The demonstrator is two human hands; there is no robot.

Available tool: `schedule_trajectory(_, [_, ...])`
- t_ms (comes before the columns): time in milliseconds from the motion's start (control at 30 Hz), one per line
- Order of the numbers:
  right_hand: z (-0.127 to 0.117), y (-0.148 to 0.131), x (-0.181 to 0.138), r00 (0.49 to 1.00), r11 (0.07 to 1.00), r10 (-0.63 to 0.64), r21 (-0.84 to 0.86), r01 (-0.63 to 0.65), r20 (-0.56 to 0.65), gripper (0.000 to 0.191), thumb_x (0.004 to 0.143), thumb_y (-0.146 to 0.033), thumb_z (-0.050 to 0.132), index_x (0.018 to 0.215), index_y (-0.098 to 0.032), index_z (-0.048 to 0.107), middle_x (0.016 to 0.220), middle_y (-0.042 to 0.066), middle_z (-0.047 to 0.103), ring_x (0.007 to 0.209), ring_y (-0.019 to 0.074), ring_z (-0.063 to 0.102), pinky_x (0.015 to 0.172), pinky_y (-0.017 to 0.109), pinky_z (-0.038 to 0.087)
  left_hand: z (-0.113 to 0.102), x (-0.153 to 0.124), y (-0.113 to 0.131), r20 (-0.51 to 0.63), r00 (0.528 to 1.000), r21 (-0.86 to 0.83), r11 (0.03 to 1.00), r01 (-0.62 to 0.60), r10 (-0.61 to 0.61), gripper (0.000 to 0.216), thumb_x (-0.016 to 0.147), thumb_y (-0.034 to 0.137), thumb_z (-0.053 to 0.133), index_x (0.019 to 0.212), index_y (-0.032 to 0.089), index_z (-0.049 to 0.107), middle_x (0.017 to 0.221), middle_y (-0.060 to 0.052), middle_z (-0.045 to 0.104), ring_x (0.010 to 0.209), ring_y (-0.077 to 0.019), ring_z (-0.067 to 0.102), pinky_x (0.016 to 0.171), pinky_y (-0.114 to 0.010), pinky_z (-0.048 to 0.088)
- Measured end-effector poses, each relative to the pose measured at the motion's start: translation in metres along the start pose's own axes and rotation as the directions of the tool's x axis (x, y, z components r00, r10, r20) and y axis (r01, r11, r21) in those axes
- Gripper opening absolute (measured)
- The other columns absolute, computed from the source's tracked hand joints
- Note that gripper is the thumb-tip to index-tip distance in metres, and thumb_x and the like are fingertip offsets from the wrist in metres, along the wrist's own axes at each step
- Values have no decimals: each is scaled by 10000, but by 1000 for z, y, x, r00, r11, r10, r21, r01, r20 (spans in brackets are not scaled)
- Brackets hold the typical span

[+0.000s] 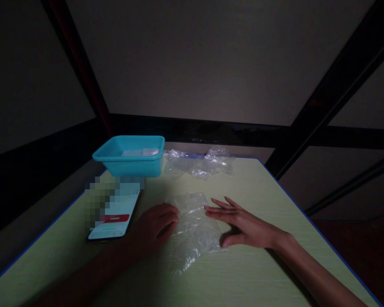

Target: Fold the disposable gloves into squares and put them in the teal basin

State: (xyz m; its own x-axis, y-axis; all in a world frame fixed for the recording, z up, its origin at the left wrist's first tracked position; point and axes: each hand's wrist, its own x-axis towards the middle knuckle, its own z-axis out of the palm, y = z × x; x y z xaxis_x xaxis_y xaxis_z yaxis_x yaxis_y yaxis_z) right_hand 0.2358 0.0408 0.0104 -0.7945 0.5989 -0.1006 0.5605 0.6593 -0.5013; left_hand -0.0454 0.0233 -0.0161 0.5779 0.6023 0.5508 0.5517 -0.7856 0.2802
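A clear plastic bag [195, 230] lies spread and wrinkled on the table in front of me. At its left edge is my left hand [156, 224], with the fingers curled and the fingertips and thumb drawn together on the film. My right hand [243, 221] rests at the bag's right side, open, fingers spread, fingertips and thumb touching its edge. Left of my left hand lies a phone [115, 221] with a lit screen, partly blurred out by blocks.
A turquoise plastic basin [134, 168] with pale, flat things inside stands at the back left of the table [243, 277]. Crumpled clear plastic [198, 164] lies along the back edge. Behind the table rises a wall [195, 64] with dark beams.
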Motion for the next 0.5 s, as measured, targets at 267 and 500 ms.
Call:
schedule_trajectory(267, [-1, -3, 0, 1000, 1000, -5, 0, 5, -5, 740, 745, -523, 593, 1373, -278, 288, 1427, 60, 318, 1349, 276, 161, 1068, 577, 49, -3, 3, 8, 55, 998, -23, 999, 32, -31, 200, 801, 105, 440, 711, 159, 611, 824, -64, 637, 769, -161, 598, 717, -289, 502])
schedule_trajectory(500, [-2, -4, 0, 1000, 1000, -1, -11, 1, 3, 728, 754, -527, 581, 1372, -275, 291, 1430, 58, 312, 1349, 276, 159, 1068, 575, 58, -4, 2, 4, 45, 998, 0, 999, 39, -39, 182, 781, 106, 451, 689, 163, 597, 807, -63, 643, 755, -165, 602, 710, -297, 501])
